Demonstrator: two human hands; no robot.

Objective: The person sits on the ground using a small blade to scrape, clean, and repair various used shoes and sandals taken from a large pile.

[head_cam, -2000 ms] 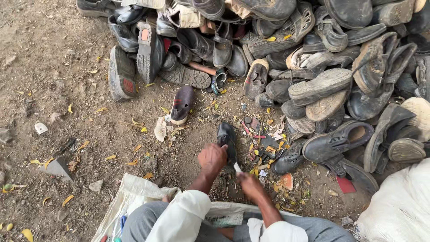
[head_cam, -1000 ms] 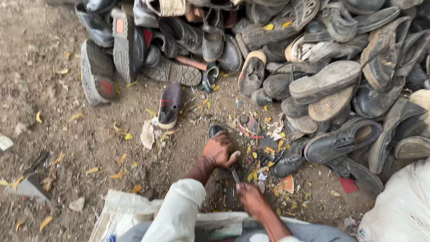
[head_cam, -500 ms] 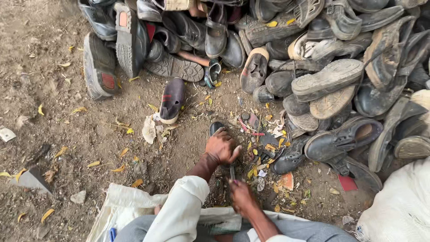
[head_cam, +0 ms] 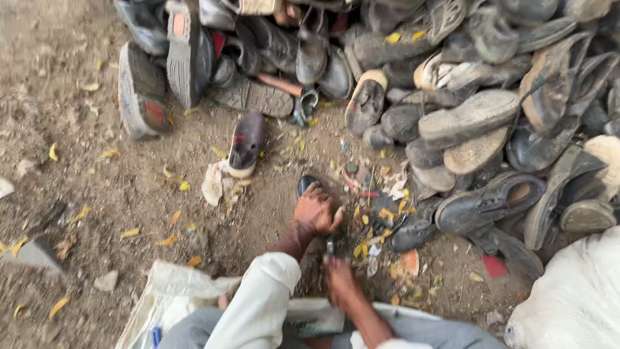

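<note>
A heap of worn shoes filled the far and right side of the dirt ground, soles up and caked in dust, crowding close to the work spot. A dark red-striped shoe lay alone to the far left, touching a crumpled pale rag, and yellow leaves and scraps littered the soil. A white sack bulged at the near right. In the middle, the left hand pressed down on a small black shoe, fingers curled over it so only its glossy rounded end showed. Just nearer, the right hand was closed around a thin tool, blurred; its blade could not be made out.
</note>
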